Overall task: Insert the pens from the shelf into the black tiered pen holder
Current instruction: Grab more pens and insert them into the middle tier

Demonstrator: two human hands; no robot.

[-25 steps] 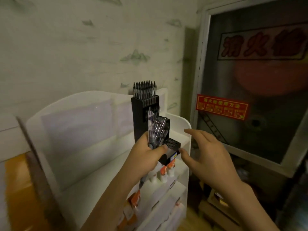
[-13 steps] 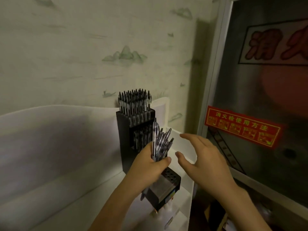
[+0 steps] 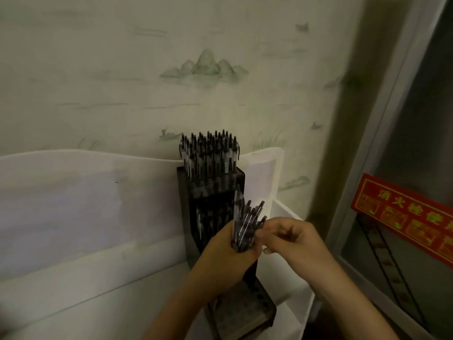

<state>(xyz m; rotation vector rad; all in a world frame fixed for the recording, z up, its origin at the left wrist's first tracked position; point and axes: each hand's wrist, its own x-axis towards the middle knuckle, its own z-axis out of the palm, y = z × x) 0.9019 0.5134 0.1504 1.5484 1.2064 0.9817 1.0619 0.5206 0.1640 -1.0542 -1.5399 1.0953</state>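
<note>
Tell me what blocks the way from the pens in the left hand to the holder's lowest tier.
Nothing visible blocks it. The left hand grips the bundle of clear pens above the black tiered pen holder's lowest tier, whose visible holes look empty.

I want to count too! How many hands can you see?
2. The left hand grips a bunch of pens in front of the black pen holder; the right hand reaches their tips.

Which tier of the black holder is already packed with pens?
The top tier, at the back against the wall: pen ends bristle above it. The lowest front tier shows open holes.
</note>
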